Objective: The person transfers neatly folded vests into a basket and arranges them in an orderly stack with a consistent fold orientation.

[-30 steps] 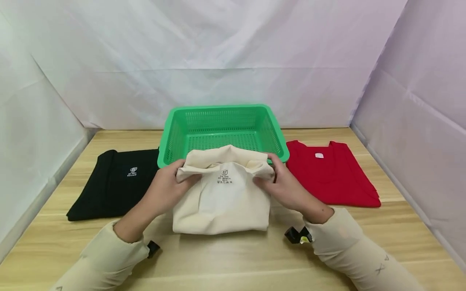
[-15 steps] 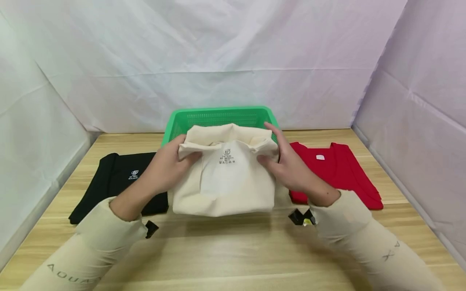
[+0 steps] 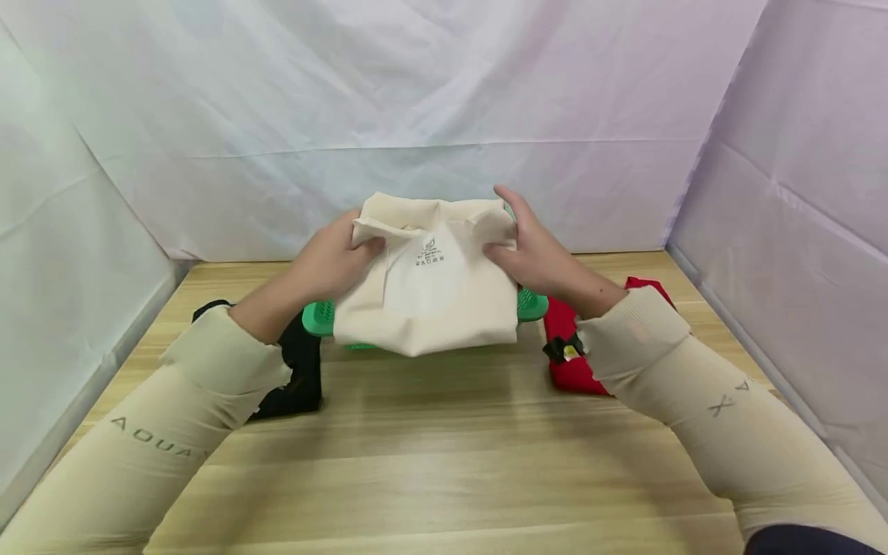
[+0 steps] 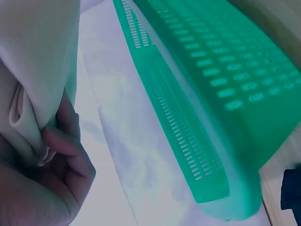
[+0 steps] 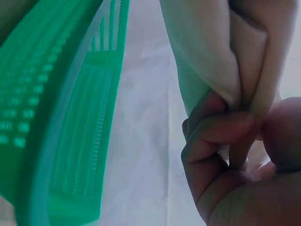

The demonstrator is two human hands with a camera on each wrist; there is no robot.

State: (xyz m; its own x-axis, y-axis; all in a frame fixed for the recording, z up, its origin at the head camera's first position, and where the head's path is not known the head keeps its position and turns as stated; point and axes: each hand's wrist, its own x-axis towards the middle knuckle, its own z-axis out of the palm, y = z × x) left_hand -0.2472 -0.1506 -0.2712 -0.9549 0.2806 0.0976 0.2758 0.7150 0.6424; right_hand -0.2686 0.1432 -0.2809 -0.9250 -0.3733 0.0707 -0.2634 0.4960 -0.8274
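Note:
A cream folded shirt [image 3: 430,301] with a printed neck label hangs between both hands in the head view, raised over the green basket [image 3: 533,306] and hiding most of it. My left hand [image 3: 333,258] grips its left upper edge, thumb in front. The right hand [image 3: 544,250] pinches the right upper edge, index finger sticking up. In the left wrist view, curled fingers [image 4: 70,150] hold the bunched cloth, with the basket [image 4: 235,141] beside. The right wrist view shows the fingers [image 5: 207,141] curled on a fold of the shirt [image 5: 207,47].
A folded black garment [image 3: 301,374] lies on the wooden table [image 3: 430,462] left of the basket, partly behind the left sleeve. To the right lies a folded red garment [image 3: 572,378], partly covered by the right forearm. White cloth [image 3: 416,100] hangs behind and at the sides.
Both hands have lifted the cream shirt up and away from me, from in front of the basket to over it. The black and red garments have stayed put.

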